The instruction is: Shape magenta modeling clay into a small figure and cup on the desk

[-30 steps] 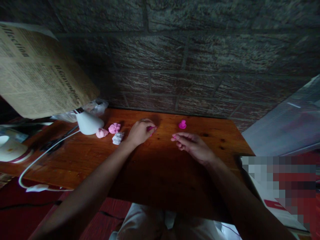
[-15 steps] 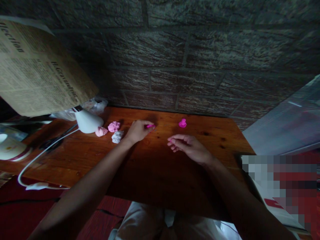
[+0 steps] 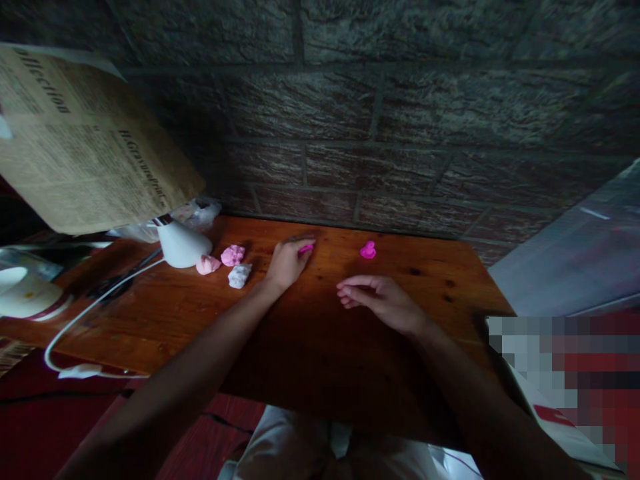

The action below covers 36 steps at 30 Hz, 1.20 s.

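My left hand is closed at the back middle of the wooden table, with a small piece of bright pink modelling clay between thumb and fingers. Over the table to its right, my right hand has thumb and fingertips brought together in a pinch; whatever is between them is hidden. Behind that hand lies a bright pink clay piece with a rounded top and a wider base. Left of my left hand sit a pink lump, a pale pink lump and a white lump.
A lamp with a white base and a newspaper-print shade stands at the left, its white cord running over the table. A white cup-like container is at far left. The brick wall borders the back edge.
My left hand has moved slightly right and turned, still with the pink clay in it. My right hand keeps its pinch; the pink seen at its fingertips before no longer shows.
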### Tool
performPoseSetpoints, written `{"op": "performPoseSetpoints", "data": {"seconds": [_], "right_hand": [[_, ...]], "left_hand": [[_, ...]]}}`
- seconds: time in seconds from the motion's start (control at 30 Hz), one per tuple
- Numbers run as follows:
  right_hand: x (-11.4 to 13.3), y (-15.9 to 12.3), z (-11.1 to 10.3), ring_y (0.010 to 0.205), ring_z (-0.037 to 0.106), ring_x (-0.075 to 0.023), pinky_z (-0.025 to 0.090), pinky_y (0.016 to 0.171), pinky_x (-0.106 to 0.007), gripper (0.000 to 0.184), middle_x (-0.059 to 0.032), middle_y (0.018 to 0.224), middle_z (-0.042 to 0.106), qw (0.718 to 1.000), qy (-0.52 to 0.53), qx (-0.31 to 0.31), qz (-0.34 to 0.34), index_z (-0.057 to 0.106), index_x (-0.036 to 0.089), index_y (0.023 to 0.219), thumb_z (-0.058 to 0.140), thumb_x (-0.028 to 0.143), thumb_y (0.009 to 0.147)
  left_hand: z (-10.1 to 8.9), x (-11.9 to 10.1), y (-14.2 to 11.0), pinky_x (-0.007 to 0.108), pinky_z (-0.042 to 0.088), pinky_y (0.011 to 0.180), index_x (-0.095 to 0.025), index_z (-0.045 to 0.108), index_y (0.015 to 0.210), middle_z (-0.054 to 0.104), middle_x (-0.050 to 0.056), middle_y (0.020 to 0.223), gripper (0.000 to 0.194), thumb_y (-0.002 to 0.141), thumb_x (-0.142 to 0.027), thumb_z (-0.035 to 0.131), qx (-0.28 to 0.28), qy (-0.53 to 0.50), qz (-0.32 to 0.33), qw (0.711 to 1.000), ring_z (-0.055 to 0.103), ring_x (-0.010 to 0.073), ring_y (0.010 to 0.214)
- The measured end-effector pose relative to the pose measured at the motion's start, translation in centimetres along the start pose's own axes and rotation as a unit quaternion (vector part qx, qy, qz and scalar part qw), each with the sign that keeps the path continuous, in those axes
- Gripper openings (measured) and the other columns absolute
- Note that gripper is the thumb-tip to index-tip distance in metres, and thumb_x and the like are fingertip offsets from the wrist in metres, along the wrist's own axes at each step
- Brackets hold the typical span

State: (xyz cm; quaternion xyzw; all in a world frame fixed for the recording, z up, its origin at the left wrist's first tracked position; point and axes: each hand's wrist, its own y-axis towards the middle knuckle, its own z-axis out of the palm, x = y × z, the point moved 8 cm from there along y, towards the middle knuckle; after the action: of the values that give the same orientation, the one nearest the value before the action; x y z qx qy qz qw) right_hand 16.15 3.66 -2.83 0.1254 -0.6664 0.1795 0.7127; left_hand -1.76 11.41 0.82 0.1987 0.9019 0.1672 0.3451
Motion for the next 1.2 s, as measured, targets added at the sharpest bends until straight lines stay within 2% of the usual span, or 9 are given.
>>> {"op": "performPoseSetpoints", "data": {"seconds": [0.17, 0.3, 0.43, 0.57, 0.73, 0.87, 1.03, 1.13, 1.2], "right_hand": [[0.5, 0.0, -0.2, 0.08, 0.075, -0.0173, 0.063, 0.085, -0.038, 0.04, -0.0064, 0.093, 0.08, 1.0, -0.011, -0.023, -0.014, 0.081, 0.019, 0.095, 0.086, 0.051, 0.072], [0.9, -0.1, -0.8, 0.082, 0.075, -0.0178, 0.062, 0.087, -0.039, 0.043, -0.0062, 0.095, 0.081, 0.998, -0.023, -0.048, -0.025, 0.081, 0.02, 0.102, 0.086, 0.05, 0.072], [1.0, -0.2, -0.9, 0.078, 0.074, -0.0164, 0.063, 0.083, -0.038, 0.048, -0.0056, 0.094, 0.08, 0.997, -0.036, -0.059, -0.028, 0.079, 0.02, 0.111, 0.083, 0.051, 0.075], [1.3, -0.1, -0.1, 0.073, 0.072, -0.015, 0.063, 0.075, -0.033, 0.041, -0.0059, 0.09, 0.079, 0.997, -0.064, -0.033, -0.033, 0.079, 0.018, 0.098, 0.079, 0.055, 0.079], [1.7, -0.1, -0.1, 0.065, 0.068, -0.0129, 0.06, 0.067, -0.029, 0.042, -0.0033, 0.079, 0.076, 0.995, -0.073, -0.051, -0.043, 0.077, 0.018, 0.087, 0.076, 0.059, 0.08], [1.4, -0.1, -0.3, 0.067, 0.07, -0.0132, 0.061, 0.067, -0.029, 0.035, -0.0023, 0.079, 0.077, 0.997, -0.024, -0.059, -0.037, 0.079, 0.019, 0.089, 0.082, 0.053, 0.078], [0.8, -0.1, -0.6, 0.083, 0.076, -0.0178, 0.064, 0.082, -0.036, 0.034, -0.0032, 0.092, 0.081, 0.997, 0.045, -0.065, -0.027, 0.081, 0.022, 0.098, 0.09, 0.04, 0.07], [0.5, -0.1, -0.3, 0.083, 0.077, -0.0189, 0.065, 0.082, -0.039, 0.035, -0.0044, 0.093, 0.081, 0.998, 0.04, -0.056, -0.008, 0.081, 0.021, 0.1, 0.087, 0.042, 0.074], [0.7, -0.1, -0.2, 0.08, 0.077, -0.0184, 0.065, 0.079, -0.037, 0.034, -0.0039, 0.088, 0.08, 0.998, 0.025, -0.055, -0.01, 0.08, 0.02, 0.095, 0.086, 0.045, 0.074]], "left_hand": [[0.6, -0.5, -0.3, 0.05, 0.047, 0.115, -0.019, 0.077, 0.109, 0.073, 0.012, 0.131, 0.023, 0.089, -0.014, 0.066, 0.0, 0.031, 0.063, 0.998, 0.062, 0.0277, 0.133], [-0.1, -2.8, -1.0, 0.054, 0.047, 0.113, -0.019, 0.076, 0.107, 0.075, 0.011, 0.126, 0.019, 0.091, -0.018, 0.066, -0.06, 0.022, 0.121, 0.991, 0.065, 0.0297, 0.128], [-1.9, -6.3, -2.4, 0.041, 0.056, 0.1, -0.02, 0.075, 0.105, 0.081, 0.008, 0.104, 0.017, 0.098, -0.02, 0.06, -0.13, -0.056, 0.197, 0.97, 0.074, 0.0213, 0.104], [-3.0, -8.4, -3.6, 0.034, 0.059, 0.089, -0.02, 0.074, 0.108, 0.081, 0.006, 0.099, 0.015, 0.096, -0.02, 0.064, -0.159, -0.097, 0.237, 0.954, 0.076, 0.0178, 0.092], [-1.7, -8.6, -3.5, 0.034, 0.059, 0.091, -0.019, 0.074, 0.109, 0.081, 0.008, 0.101, 0.016, 0.094, -0.024, 0.069, -0.092, -0.126, 0.23, 0.96, 0.076, 0.0185, 0.093], [-0.6, -8.6, -3.5, 0.031, 0.06, 0.089, -0.018, 0.074, 0.112, 0.08, 0.009, 0.107, 0.019, 0.094, -0.024, 0.07, -0.035, -0.151, 0.239, 0.959, 0.075, 0.0179, 0.097], [-0.6, -8.5, -3.5, 0.028, 0.061, 0.082, -0.017, 0.074, 0.113, 0.08, 0.008, 0.105, 0.02, 0.094, -0.025, 0.069, -0.033, -0.163, 0.23, 0.959, 0.075, 0.0157, 0.09], [-0.7, -8.3, -3.3, 0.027, 0.061, 0.077, -0.017, 0.074, 0.11, 0.08, 0.008, 0.102, 0.019, 0.094, -0.026, 0.069, -0.037, -0.17, 0.209, 0.962, 0.074, 0.0147, 0.083], [-0.6, -8.3, -3.2, 0.027, 0.061, 0.078, -0.017, 0.075, 0.108, 0.08, 0.008, 0.102, 0.017, 0.095, -0.027, 0.068, -0.037, -0.17, 0.198, 0.965, 0.075, 0.0157, 0.085]]}}
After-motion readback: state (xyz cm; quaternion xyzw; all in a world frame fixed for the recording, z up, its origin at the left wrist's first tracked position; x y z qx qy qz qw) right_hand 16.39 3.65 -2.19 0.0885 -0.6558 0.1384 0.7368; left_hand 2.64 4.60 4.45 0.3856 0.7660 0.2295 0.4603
